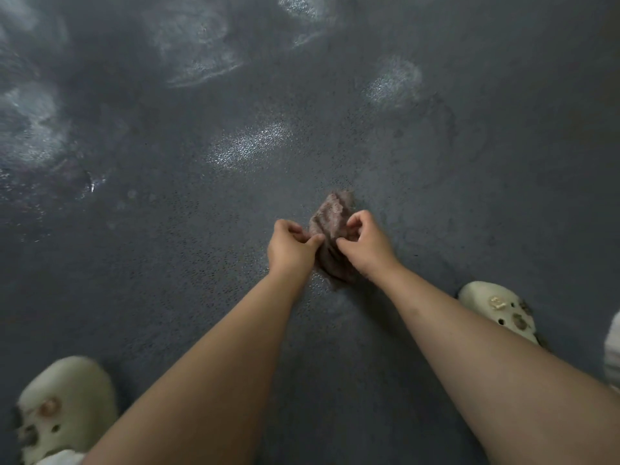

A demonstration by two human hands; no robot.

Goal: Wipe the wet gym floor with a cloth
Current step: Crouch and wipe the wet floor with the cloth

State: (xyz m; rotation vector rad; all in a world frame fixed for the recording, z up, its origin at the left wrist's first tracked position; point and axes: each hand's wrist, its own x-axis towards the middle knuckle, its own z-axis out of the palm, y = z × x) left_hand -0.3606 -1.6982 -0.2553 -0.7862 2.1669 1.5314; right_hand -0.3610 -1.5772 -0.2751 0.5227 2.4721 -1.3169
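A small brownish-pink cloth is bunched between both hands, just above the dark grey speckled gym floor. My left hand pinches its left edge with thumb and curled fingers. My right hand pinches the right edge the same way. The cloth's lower end hangs down by my right wrist and seems to touch the floor. Shiny wet patches glisten ahead of the cloth.
More wet, streaky patches lie at the far left, top middle and upper right. My pale clog shoes stand at the lower left and at the right. A white garment edge shows at the right border.
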